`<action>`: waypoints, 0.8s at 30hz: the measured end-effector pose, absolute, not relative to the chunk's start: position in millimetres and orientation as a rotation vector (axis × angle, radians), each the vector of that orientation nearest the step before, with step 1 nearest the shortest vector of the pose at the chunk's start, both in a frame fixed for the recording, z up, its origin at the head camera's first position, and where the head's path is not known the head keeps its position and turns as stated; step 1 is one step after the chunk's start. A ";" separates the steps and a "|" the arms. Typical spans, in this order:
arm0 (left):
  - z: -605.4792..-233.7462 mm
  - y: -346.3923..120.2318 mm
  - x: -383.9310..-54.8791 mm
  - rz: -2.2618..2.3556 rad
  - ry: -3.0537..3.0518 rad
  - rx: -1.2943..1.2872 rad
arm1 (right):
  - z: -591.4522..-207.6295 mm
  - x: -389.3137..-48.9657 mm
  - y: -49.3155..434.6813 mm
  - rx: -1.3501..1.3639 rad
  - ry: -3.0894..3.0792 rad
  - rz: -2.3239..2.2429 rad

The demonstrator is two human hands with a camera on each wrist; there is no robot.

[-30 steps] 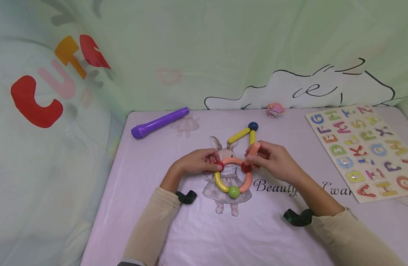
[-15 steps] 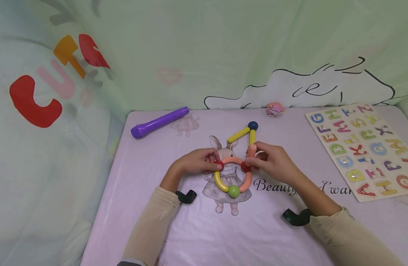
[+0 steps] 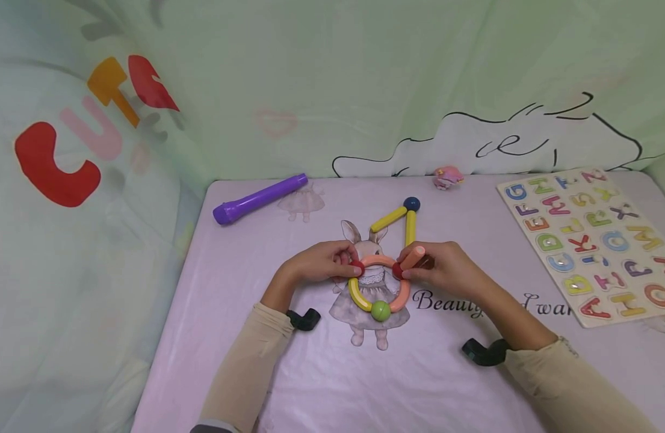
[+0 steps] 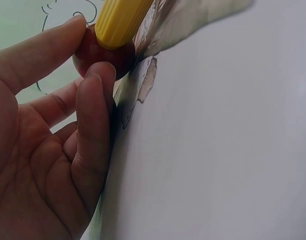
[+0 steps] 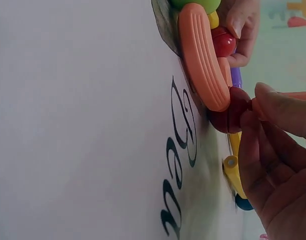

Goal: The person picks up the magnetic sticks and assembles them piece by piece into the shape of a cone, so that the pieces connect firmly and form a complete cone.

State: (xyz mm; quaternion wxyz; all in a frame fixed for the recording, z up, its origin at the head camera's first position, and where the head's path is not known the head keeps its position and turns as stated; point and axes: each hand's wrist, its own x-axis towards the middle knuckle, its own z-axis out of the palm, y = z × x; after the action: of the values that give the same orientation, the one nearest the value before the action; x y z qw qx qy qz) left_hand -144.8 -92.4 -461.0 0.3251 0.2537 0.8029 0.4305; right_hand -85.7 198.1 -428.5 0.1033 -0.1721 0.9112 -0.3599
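Observation:
A ring of curved orange sticks (image 3: 379,260) and a yellow curved stick (image 3: 357,297) lies on the table, joined by a green ball (image 3: 381,310) and two red balls. My left hand (image 3: 324,262) pinches the left red ball (image 4: 105,56) between thumb and fingers, right beside the yellow stick's end. In my right hand (image 3: 443,265) a separate orange stick (image 3: 413,258) is pinched, tilted up and to the right. Its lower end meets the right red ball (image 5: 231,110), with my fingertips right at that ball.
Behind the ring, a dark blue ball (image 3: 411,204) joins two yellow sticks (image 3: 389,220). A purple toy microphone (image 3: 260,199) lies back left, a small pink toy (image 3: 448,178) at the back edge. The wooden alphabet board (image 3: 587,246) lies on the right.
My right hand has turned and lowered slightly, and the orange stick's upper end now leans further right and sits lower. More of the yellow stick behind shows. My left hand stays in place.

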 end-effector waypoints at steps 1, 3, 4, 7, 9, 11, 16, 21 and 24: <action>-461.1 -92.5 -144.7 1.129 2.106 0.665 | -429.2 -85.8 198.4 -0.515 2.688 -1.053; -460.9 -92.7 -144.8 1.128 2.108 0.664 | -431.0 -86.3 198.5 -0.533 2.691 -1.042; -460.7 -92.8 -144.6 1.125 2.110 0.665 | -431.9 -86.5 198.5 -0.541 2.695 -1.038; -460.2 -93.1 -144.4 1.126 2.105 0.663 | -434.7 -87.3 198.6 -0.560 2.707 -1.025; -459.7 -93.2 -144.2 1.133 2.095 0.660 | -436.1 -87.5 198.7 -0.571 2.716 -1.020; -459.4 -93.3 -144.4 1.140 2.088 0.660 | -437.0 -87.8 198.9 -0.583 2.721 -1.024; -460.2 -93.4 -145.1 1.142 2.092 0.660 | -436.5 -88.5 200.9 -0.582 2.698 -1.017; -459.1 -92.8 -144.3 1.147 2.083 0.659 | -435.2 -90.8 206.9 -0.520 2.610 -0.994; -458.8 -92.6 -144.3 1.144 2.082 0.659 | -434.2 -95.5 210.8 -0.494 2.575 -0.979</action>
State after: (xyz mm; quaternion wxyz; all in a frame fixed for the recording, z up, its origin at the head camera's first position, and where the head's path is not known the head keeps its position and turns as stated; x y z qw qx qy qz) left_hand -144.3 -92.6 -458.8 0.3317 0.2521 0.7966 0.4379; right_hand -95.5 210.8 -434.2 0.1705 -0.1738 0.9066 -0.3446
